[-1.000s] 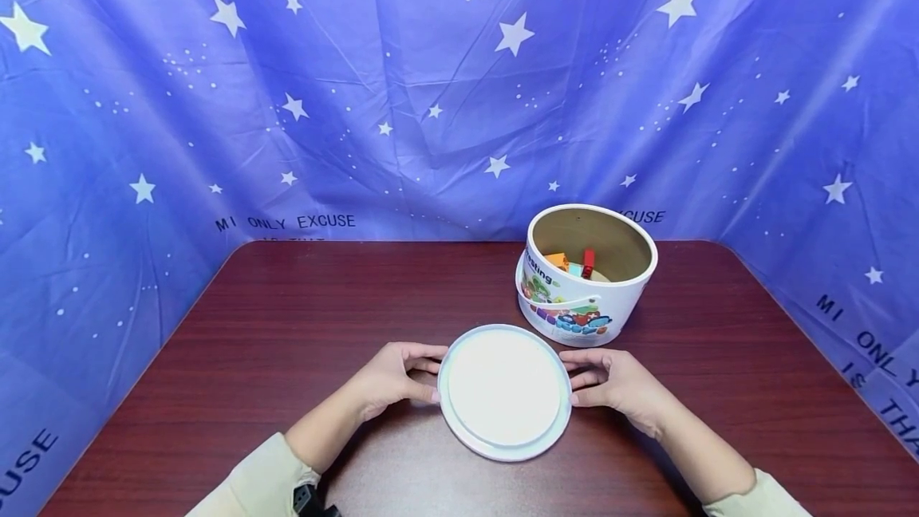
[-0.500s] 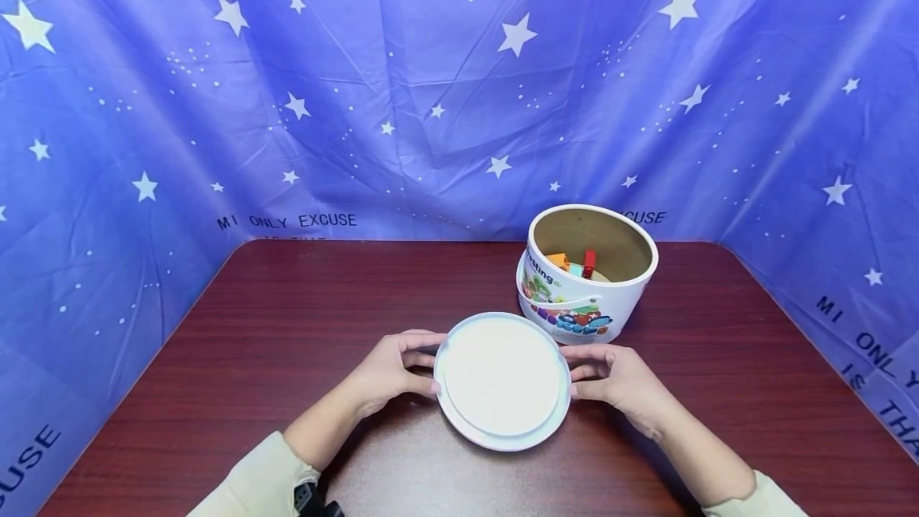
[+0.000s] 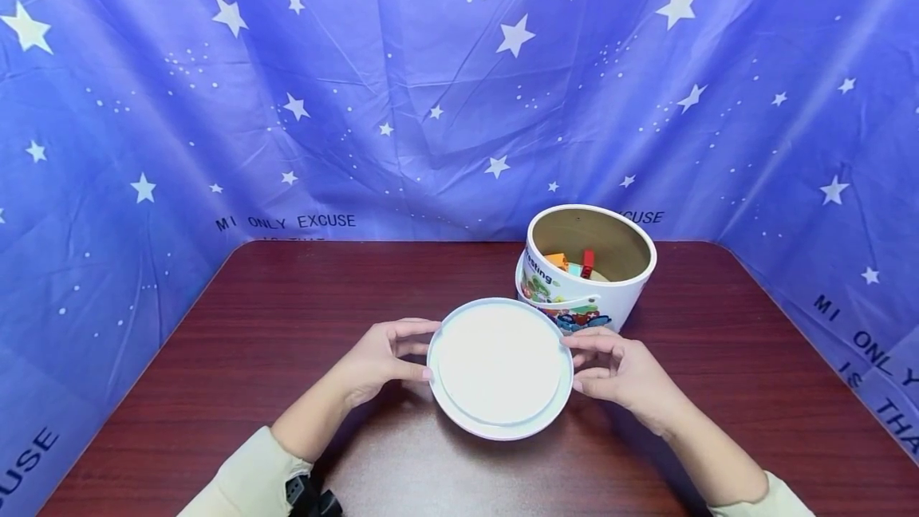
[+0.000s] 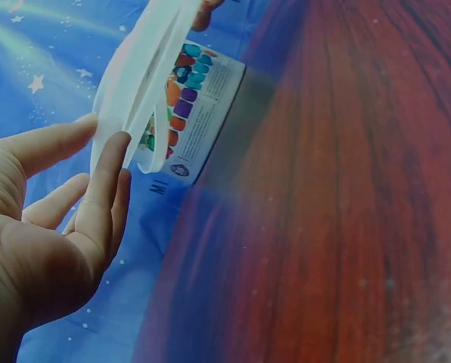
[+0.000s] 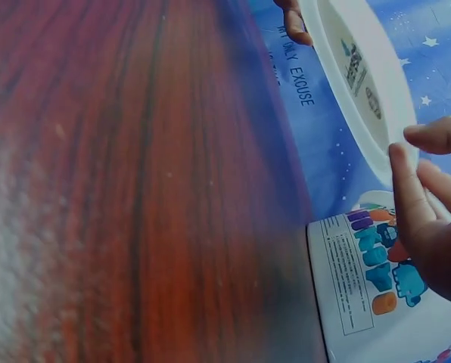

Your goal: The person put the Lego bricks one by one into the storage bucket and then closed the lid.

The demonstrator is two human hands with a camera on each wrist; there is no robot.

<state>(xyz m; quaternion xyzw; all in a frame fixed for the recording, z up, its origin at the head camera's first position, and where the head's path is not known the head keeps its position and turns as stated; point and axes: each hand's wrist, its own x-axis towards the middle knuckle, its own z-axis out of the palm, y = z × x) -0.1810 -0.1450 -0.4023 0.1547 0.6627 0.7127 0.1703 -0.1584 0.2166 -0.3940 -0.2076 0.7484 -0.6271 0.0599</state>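
Both hands hold a round white lid above the near middle of the table, tilted. My left hand pinches its left rim between thumb and fingers, as the left wrist view shows with the lid nearly edge-on. On the opposite rim my right hand has the same kind of pinch. Printing shows on the underside of the lid in the right wrist view. Just behind the right hand stands an uncovered white bucket with coloured pictures and a white handle. Inside it lie an orange block and a red block.
The dark red wooden table ends at the back and sides against a blue cloth with white stars. A black device is at the left sleeve. The bucket stands near the table's back right.
Both hands have raised the lid and moved it a little away from me, towards the bucket; its front now covers some of the bucket's lower side. The bucket stays in place.
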